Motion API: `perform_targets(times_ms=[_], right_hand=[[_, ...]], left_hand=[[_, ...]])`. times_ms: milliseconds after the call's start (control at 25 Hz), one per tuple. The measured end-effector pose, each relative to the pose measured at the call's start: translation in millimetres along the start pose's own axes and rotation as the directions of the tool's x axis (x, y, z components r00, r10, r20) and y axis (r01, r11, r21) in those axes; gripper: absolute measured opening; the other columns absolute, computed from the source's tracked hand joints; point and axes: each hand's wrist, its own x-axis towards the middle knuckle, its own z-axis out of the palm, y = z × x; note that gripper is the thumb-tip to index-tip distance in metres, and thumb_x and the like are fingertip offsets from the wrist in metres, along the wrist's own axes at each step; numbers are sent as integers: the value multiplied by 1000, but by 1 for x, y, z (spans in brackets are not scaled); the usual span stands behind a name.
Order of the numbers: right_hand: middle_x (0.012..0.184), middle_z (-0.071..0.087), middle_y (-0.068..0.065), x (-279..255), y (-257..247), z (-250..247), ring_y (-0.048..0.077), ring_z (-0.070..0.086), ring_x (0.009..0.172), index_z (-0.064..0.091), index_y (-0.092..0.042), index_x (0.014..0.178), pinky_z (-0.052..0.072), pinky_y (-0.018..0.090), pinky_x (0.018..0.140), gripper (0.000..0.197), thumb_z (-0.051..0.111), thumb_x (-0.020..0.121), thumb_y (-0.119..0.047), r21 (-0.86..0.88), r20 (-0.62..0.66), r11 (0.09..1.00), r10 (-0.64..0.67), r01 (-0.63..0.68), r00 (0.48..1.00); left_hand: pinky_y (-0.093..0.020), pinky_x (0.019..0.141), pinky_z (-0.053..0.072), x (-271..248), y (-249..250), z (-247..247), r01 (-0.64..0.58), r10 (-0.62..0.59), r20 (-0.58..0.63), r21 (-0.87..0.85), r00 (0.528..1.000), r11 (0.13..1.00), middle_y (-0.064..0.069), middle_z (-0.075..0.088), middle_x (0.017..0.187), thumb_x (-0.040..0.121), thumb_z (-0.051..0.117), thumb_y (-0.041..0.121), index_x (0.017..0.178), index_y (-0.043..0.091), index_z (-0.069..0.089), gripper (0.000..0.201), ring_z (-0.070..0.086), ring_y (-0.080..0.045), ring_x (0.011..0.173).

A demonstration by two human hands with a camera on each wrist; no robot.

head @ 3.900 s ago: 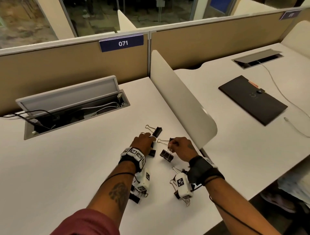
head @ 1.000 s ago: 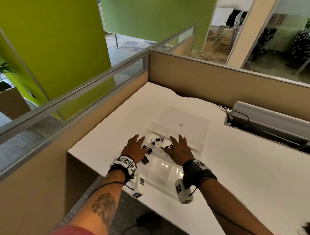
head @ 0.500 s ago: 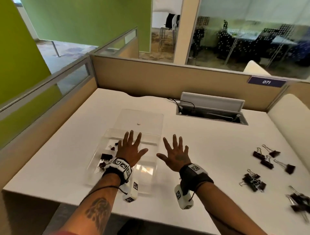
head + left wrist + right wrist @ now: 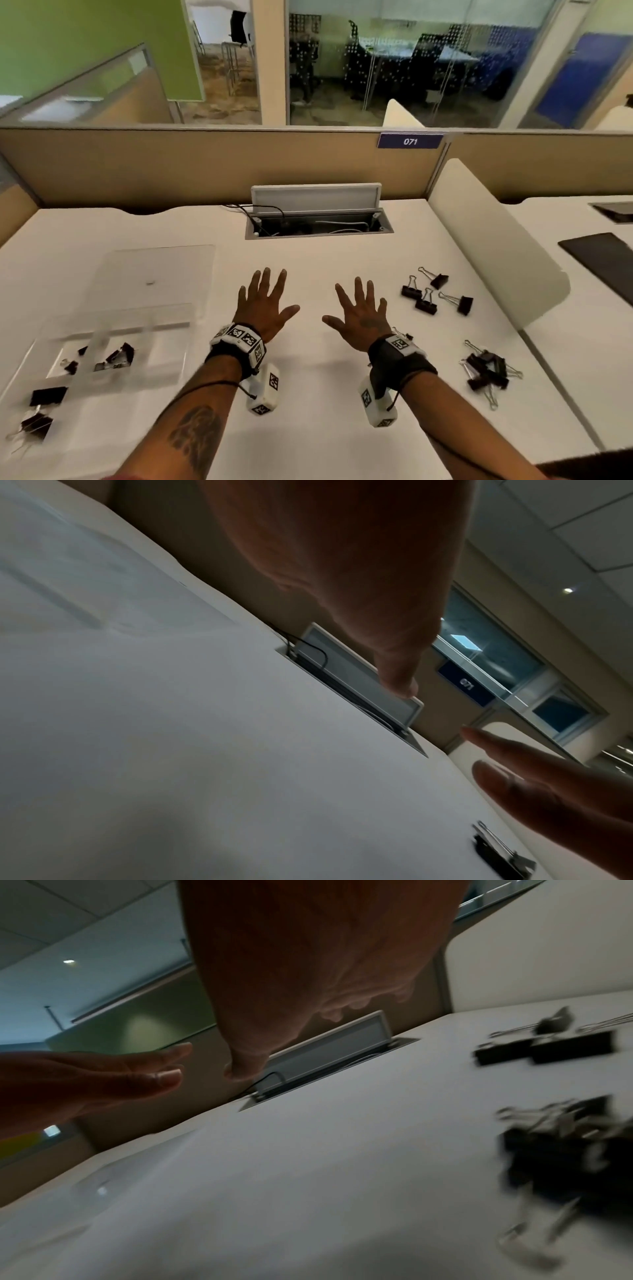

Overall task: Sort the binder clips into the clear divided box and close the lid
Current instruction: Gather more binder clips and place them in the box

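Note:
The clear divided box (image 4: pixel 164 363) lies at the left of the white desk, its lid (image 4: pixel 154 274) folded open behind it. Several black binder clips (image 4: pixel 116 356) sit in its compartments, blurred. Both hands hover over the bare middle of the desk, palms down, fingers spread, holding nothing: my left hand (image 4: pixel 263 301) and my right hand (image 4: pixel 363 308). Loose black clips (image 4: pixel 435 291) lie to the right of my right hand, and a tangled pile (image 4: pixel 486 370) lies nearer the front edge. The pile (image 4: pixel 565 1150) shows blurred in the right wrist view.
An open cable hatch (image 4: pixel 318 219) with wires sits at the back of the desk. A cream curved divider (image 4: pixel 496 253) bounds the right side, with a dark pad (image 4: pixel 606 260) beyond it. A tan partition (image 4: pixel 205 164) runs along the back.
Both hands have left the box and moved right across the desk, open and empty. The head view has swung right, so the loose clips are now near my right hand.

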Motion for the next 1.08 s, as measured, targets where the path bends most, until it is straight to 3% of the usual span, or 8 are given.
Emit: perform_targets(times_ms=[320, 520, 680, 800, 920, 1000, 1080], right_hand=[[159, -14, 12, 23, 179, -30, 34, -19, 145, 1, -29, 152, -1, 59, 114, 74, 35, 94, -59, -9, 30, 986, 165, -165, 986], [160, -11, 12, 32, 250, -31, 33, -17, 145, 7, -28, 152, 2, 56, 116, 66, 39, 97, -46, -23, 113, 963, 270, -269, 956], [159, -14, 11, 41, 287, -29, 32, -15, 146, 7, -29, 152, 9, 53, 118, 69, 47, 96, -30, 17, 173, 950, 306, -313, 936], [160, -7, 12, 50, 300, -27, 32, 0, 147, 12, -29, 151, 22, 49, 116, 72, 53, 92, -22, 58, 204, 938, 325, -342, 924], [150, 24, 14, 54, 304, -24, 32, 33, 133, 29, -22, 145, 39, 42, 105, 59, 52, 91, -19, 16, 154, 948, 312, -319, 937], [136, 37, 12, 54, 305, -26, 30, 44, 120, 39, -19, 138, 45, 40, 95, 48, 49, 91, -21, 16, 106, 944, 327, -331, 939], [131, 41, 11, 55, 309, -31, 30, 47, 117, 42, -18, 134, 45, 38, 94, 50, 52, 88, -33, 85, 107, 913, 390, -400, 914]], left_hand=[[-46, 121, 7, 91, 161, 37, -157, 155, 92, 18, 984, 987, -6, -7, 162, 93, 30, 64, 152, 32, -6, 76, -8, -24, 149], [-45, 118, 21, 129, 219, 57, -288, 273, 220, 39, 937, 957, -5, -3, 162, 94, 38, 59, 153, 31, -1, 76, 7, -28, 148], [-47, 110, 33, 152, 254, 67, -332, 286, 361, 69, 887, 941, -2, -3, 162, 94, 45, 52, 152, 33, 1, 76, 22, -30, 143], [-46, 105, 39, 166, 273, 71, -406, 323, 403, 139, 856, 903, -3, 3, 161, 93, 52, 46, 152, 31, 11, 73, 31, -31, 138], [-45, 103, 42, 174, 285, 75, -441, 334, 431, 174, 838, 881, -4, 12, 159, 93, 56, 38, 150, 28, 20, 68, 36, -31, 135], [-44, 101, 42, 176, 289, 80, -460, 340, 449, 191, 826, 867, -5, 13, 159, 92, 58, 33, 151, 29, 20, 70, 37, -31, 134], [-43, 96, 44, 180, 291, 86, -482, 352, 462, 198, 814, 854, -5, 12, 159, 91, 60, 26, 151, 32, 15, 75, 41, -32, 130]])
